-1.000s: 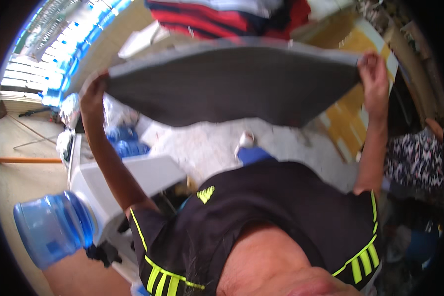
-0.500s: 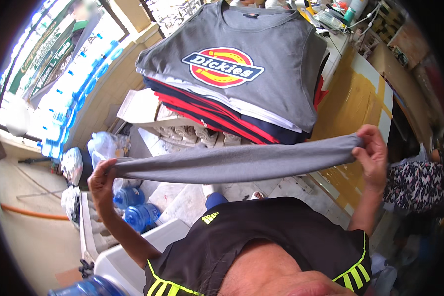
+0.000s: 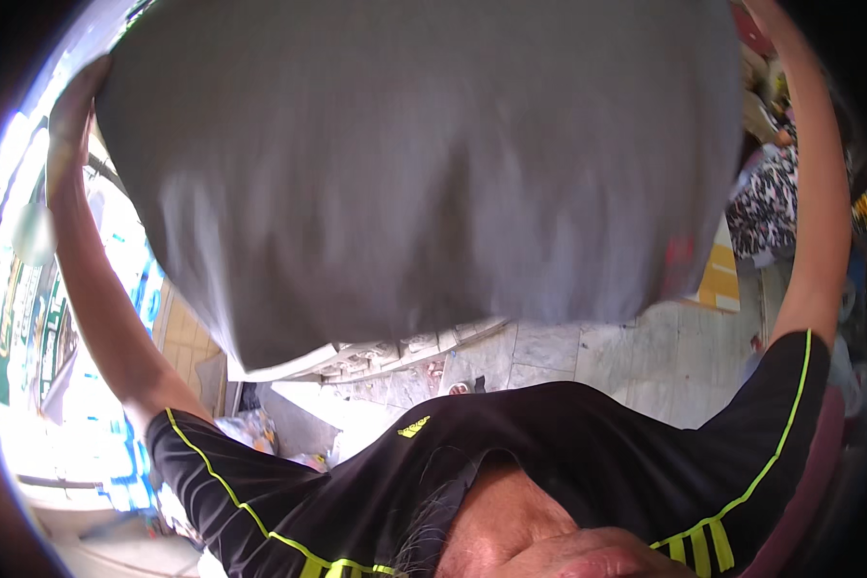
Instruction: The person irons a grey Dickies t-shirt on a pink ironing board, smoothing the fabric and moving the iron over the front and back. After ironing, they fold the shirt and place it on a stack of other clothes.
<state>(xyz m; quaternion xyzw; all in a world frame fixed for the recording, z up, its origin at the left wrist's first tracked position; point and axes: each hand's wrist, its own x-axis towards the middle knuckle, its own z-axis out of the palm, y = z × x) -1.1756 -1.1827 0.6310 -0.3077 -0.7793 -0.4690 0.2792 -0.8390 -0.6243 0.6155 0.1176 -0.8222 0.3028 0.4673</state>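
A large grey shirt (image 3: 433,193) hangs spread out in front of me and fills the upper middle of the view. Its lower edge sags in soft folds and looks slightly blurred. My left hand (image 3: 72,111) is raised at the far left, closed at the shirt's side edge, with its fingertips partly hidden by glare and cloth. On the right my forearm reaches up past the top edge, so my right hand is out of the picture. The cloth covers the pile of folded shirts seen before.
Below the shirt lie a white carved ledge (image 3: 385,358) and a marble-tiled floor (image 3: 597,352). A tape-covered board (image 3: 720,279) and black-and-white patterned fabric (image 3: 769,207) are at the right. Plastic bags (image 3: 250,429) and blue water bottles (image 3: 130,462) stand at the left.
Both arms have risen and spread wider. The grey cloth, a narrow band before, is now opened into a broad sheet that hides the shirt pile. My right hand has left the view.
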